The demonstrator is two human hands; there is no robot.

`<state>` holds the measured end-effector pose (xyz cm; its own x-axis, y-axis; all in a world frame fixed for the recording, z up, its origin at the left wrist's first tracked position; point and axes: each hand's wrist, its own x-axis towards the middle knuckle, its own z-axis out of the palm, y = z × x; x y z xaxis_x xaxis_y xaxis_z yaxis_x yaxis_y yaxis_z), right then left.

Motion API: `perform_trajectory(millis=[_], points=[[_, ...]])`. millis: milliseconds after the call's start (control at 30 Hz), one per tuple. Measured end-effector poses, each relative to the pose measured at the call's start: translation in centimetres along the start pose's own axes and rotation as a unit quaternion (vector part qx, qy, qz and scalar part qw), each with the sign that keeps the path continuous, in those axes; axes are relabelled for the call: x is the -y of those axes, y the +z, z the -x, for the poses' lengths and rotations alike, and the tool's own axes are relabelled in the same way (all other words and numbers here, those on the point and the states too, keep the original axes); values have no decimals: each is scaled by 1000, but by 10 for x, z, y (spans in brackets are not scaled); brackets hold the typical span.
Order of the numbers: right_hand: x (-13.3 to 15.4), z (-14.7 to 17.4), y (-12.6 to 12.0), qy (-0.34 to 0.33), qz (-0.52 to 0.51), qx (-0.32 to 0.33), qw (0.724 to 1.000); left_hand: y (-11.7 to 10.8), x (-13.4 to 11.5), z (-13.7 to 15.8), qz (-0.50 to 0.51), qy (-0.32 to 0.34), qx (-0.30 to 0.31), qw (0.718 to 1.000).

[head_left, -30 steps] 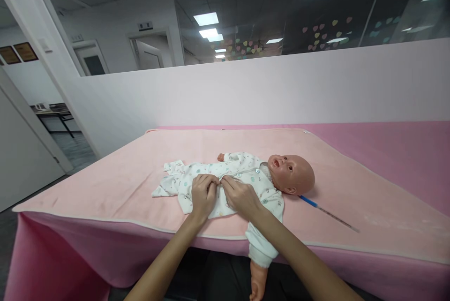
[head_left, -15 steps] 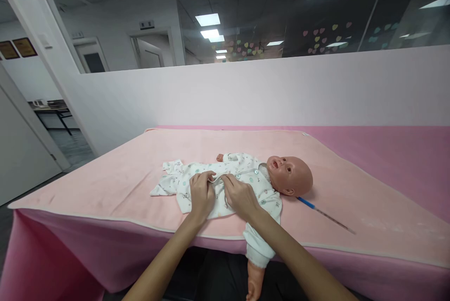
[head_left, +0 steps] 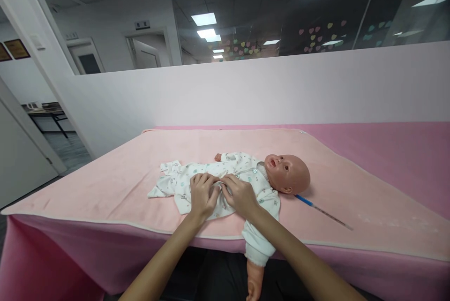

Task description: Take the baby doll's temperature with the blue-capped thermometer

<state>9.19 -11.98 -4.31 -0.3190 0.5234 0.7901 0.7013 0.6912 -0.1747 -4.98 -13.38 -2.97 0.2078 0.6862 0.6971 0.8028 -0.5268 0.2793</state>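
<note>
A baby doll (head_left: 288, 173) lies on its back, head to the right, dressed in white patterned baby clothes (head_left: 265, 196). Over its belly, my left hand (head_left: 204, 195) pinches the front edge of the top. Close beside it, my right hand (head_left: 241, 194) grips the same edge, with thumb and fingers pressed together. The fingertips of both hands nearly meet, and whatever fastening lies between them is hidden. A button shows at the chest, near the collar. One doll arm (head_left: 255, 278) hangs over the table's front edge, below my right forearm.
A pink blanket (head_left: 116, 174) covers the table under the doll. Near the doll's head lies a thin stick with a blue end (head_left: 303, 200). A white low wall (head_left: 267, 90) with glass above stands behind the table.
My fingertips have drawn closer together on the top's edge, and the raised cloth between them shows less. The camera view has shifted slightly; the doll stays in place.
</note>
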Motion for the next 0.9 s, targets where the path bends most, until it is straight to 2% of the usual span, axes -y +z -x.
perform_trajectory(millis=[333,667,900], points=[[1,0,-3,49,-63,-1,997,7,-3,-3,-52,8,3,999],[-2,-1,-2,57,-92,-24,994,4,-3,-1,19,13,-24,999],[-6,1,0,48,-67,-10,997,4,-1,-1,68,26,17,997]])
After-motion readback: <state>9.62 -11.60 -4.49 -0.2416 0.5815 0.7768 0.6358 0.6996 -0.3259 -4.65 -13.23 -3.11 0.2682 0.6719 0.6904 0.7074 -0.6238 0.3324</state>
